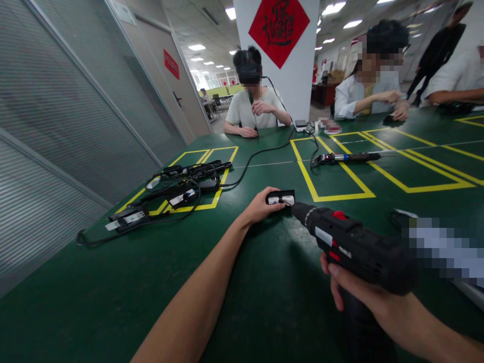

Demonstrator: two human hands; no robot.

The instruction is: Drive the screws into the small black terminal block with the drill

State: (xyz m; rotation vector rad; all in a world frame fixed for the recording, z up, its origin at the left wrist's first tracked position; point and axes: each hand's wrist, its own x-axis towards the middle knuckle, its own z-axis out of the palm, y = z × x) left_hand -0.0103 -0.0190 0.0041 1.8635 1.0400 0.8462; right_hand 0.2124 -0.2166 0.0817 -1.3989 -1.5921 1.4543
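- The small black rectangular block [280,197] with a white label lies on the green table top [264,302], near the middle of the view, just outside the near corner of a yellow tape outline [313,187].
- The left hand [260,205] is closed on the block's left end. Its fingers curl over the top and far edge, and the forearm reaches in from below.
- The black cordless drill with red trim [351,247] points left and away. Its tip meets the right end of the block at the white label.
- The right hand [350,287] is wrapped firmly around the drill's handle, with one finger lying up by the trigger area beneath the body.
- A blurred patch covers whatever lies just right of the drill; it cannot be identified.
- A pile of black power adapters with white labels and tangled black cables [177,194] sits well to the left of the block, across another yellow outline.
- A long black and silver electric screwdriver [350,158] lies flat beyond the block inside the yellow markings, with a black cable trailing from its left end.
- A person in a pale shirt [257,108] sits at the far edge of the table, hands raised over a thin item.
- A second person in white [363,93] sits to the right, hands together at the table.
- A white pillar [298,91] behind them carries a red diamond-shaped paper sign [279,27].
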